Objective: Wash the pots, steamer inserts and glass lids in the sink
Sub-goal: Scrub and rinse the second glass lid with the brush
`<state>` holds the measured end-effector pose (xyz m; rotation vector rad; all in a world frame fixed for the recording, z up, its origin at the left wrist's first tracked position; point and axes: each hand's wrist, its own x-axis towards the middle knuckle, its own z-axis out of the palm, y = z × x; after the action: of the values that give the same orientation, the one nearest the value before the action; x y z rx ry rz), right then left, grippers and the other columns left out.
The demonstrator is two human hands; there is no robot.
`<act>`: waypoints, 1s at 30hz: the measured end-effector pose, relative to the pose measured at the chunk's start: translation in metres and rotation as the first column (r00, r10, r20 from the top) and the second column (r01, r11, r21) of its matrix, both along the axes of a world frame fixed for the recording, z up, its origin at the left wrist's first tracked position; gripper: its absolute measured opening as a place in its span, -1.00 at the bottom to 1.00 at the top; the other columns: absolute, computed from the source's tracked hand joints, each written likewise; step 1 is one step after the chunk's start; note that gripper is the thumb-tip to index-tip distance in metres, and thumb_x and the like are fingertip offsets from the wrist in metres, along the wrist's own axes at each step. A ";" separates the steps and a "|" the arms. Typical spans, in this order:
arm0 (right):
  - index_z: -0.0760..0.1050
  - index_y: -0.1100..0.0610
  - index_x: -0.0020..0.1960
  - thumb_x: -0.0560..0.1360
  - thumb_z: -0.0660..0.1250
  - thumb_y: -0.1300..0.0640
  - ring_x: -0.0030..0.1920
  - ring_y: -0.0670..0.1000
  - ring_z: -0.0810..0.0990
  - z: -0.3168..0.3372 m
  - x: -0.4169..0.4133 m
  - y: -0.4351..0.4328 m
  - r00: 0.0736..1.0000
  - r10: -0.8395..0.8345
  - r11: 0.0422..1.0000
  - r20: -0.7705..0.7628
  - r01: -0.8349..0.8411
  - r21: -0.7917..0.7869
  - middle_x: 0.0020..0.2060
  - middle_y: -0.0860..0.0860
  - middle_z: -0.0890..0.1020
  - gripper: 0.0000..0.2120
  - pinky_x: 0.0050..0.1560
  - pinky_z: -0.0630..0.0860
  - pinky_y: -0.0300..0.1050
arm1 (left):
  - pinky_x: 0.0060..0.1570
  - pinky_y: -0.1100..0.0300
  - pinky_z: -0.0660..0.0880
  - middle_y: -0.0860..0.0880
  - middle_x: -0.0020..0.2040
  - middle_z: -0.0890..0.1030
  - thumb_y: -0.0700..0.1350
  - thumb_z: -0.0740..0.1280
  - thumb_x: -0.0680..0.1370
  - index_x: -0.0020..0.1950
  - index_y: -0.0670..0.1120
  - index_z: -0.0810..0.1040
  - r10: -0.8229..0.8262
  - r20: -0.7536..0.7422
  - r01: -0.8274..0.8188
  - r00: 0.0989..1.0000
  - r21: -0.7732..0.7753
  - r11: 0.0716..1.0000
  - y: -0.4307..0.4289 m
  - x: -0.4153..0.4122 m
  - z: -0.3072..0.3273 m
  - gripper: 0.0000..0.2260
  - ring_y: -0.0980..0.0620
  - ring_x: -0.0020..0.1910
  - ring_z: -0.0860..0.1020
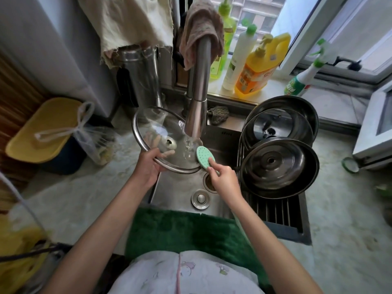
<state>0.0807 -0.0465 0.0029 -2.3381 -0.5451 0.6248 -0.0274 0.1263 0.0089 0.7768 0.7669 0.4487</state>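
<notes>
A round glass lid (157, 128) with a steel rim is tilted over the sink (180, 187) under the running faucet (199, 98). My left hand (148, 166) grips its near rim, fingers showing through the glass. My right hand (222, 179) pinches a green round scrubber (204, 156) against the lid's right edge. On the drying rack (275, 211) at the right stand a steel pot (280, 164), a second glass lid (275, 128) and another steel pot (297, 107) behind it.
Detergent bottles (256, 66) line the window sill. A steel kettle (140, 75) stands behind the lid. A yellow-lidded bin (42, 132) with a plastic bag sits at the left. A green towel (180, 230) covers the sink's front edge. The drain plug (200, 199) lies in the basin.
</notes>
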 end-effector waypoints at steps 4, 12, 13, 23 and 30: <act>0.47 -0.06 0.32 0.55 0.30 0.06 -0.60 -0.13 0.19 0.018 -0.023 0.004 0.969 0.205 0.968 -0.140 -0.179 0.177 -0.59 -0.25 0.47 -0.66 -0.52 0.14 -0.25 | -0.35 0.08 0.59 -0.04 0.01 0.64 -0.29 0.07 0.57 0.21 0.02 0.44 0.031 0.015 -0.031 0.999 -0.007 0.999 0.003 0.000 0.005 -0.67 -0.02 -0.16 0.65; 0.49 -0.12 0.31 0.52 0.29 -0.03 -0.16 0.00 0.61 -0.010 0.040 0.020 0.975 0.221 0.953 0.005 -0.215 -0.212 0.05 0.01 0.67 -0.65 -0.22 0.43 -0.14 | -0.28 -0.13 0.59 0.10 0.26 0.48 -0.40 0.05 0.49 0.42 0.05 0.24 -0.124 0.030 0.123 0.992 0.036 0.992 0.001 -0.020 0.007 -0.44 -0.13 0.08 0.58; 0.48 -0.11 0.32 0.53 0.28 -0.04 0.00 0.06 0.61 -0.011 0.046 0.027 0.979 0.202 0.953 0.039 -0.187 -0.239 0.14 0.04 0.64 -0.64 -0.11 0.47 -0.10 | -0.26 -0.14 0.59 0.10 0.29 0.47 -0.41 0.05 0.48 0.45 0.05 0.20 -0.150 0.039 0.148 0.988 0.038 0.988 0.001 -0.022 0.006 -0.40 -0.12 0.05 0.60; 0.44 -0.26 0.30 0.54 0.22 -0.13 -0.12 0.01 0.61 0.016 0.001 0.044 0.850 0.527 0.847 0.005 -0.525 -0.078 0.09 -0.04 0.65 -0.67 -0.20 0.48 -0.07 | -0.32 0.13 0.61 -0.02 -0.06 0.69 -0.35 0.17 0.27 0.08 -0.02 0.59 -0.187 0.088 0.194 0.978 -0.087 0.977 -0.011 -0.030 -0.004 -0.53 0.00 -0.17 0.68; 0.44 -0.10 0.36 0.57 0.19 0.01 0.04 0.17 0.60 0.002 0.027 0.055 0.918 0.329 0.937 0.220 -0.287 -0.201 0.05 0.12 0.65 -0.64 -0.11 0.49 -0.02 | -0.18 -0.21 0.56 0.02 0.35 0.47 -0.28 0.37 0.11 0.44 0.09 0.27 -0.362 0.192 0.382 0.912 -0.082 0.920 -0.003 -0.033 -0.012 -0.10 -0.26 0.07 0.60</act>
<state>0.1075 0.0084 0.0046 -2.5271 -1.0314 0.5323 -0.0606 0.1231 -0.0029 0.7418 0.4622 0.1208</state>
